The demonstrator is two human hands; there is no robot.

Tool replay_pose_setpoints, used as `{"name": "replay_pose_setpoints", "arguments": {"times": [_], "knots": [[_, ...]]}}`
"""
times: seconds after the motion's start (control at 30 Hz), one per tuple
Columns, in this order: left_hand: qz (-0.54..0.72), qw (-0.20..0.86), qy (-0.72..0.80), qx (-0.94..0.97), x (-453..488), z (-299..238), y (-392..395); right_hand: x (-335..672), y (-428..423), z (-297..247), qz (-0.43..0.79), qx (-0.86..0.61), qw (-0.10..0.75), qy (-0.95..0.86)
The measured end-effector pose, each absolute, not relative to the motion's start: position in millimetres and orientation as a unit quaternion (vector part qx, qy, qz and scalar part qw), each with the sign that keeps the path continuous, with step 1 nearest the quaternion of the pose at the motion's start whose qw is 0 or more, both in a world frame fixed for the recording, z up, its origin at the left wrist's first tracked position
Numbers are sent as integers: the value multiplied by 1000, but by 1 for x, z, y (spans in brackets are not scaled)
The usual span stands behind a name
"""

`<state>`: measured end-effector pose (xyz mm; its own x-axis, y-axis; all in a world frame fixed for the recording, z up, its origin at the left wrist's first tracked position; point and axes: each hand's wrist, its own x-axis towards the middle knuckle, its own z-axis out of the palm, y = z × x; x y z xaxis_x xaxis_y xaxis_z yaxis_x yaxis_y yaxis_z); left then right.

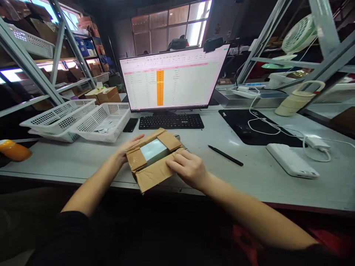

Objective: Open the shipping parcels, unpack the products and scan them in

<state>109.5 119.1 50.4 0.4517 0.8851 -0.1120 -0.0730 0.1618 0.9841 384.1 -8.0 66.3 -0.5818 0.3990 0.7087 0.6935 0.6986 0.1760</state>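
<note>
An opened cardboard box (154, 176) is held tilted near the front edge of the desk, its flaps folded outward. Inside it shows a flat, pale, shiny item (153, 150); I cannot make out what it is. My left hand (128, 148) grips the box at its left side, with the fingers reaching along the far side and partly hidden. On the near right, my right hand (190, 167) is closed on the front flap, thumb and fingers pinching its edge.
A keyboard (172, 121) and monitor (177, 81) stand behind the box. White baskets (102, 122) and a phone (130, 125) lie to the left. On the right are a black pen (225, 155), a mouse pad (260, 127), a white power bank (291, 160), cables and a cream tumbler (294, 101).
</note>
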Motion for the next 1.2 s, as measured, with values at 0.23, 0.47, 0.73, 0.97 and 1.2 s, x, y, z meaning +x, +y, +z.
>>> {"name": "replay_pose_setpoints", "arguments": {"times": [0.23,0.47,0.73,0.97,1.2], "knots": [[410,150,400,806,107,97,98,403,-5,99,46,-379,235,-894],[220,125,189,949,118,116,41,376,32,147,10,-515,95,-852],[685,34,379,621,100,20,19,411,48,117,204,-586,354,-699],[646,121,459,599,115,-38,0,434,47,76,325,-575,421,-622],[451,418,462,639,105,-48,21,407,44,145,70,-453,155,-875]]}}
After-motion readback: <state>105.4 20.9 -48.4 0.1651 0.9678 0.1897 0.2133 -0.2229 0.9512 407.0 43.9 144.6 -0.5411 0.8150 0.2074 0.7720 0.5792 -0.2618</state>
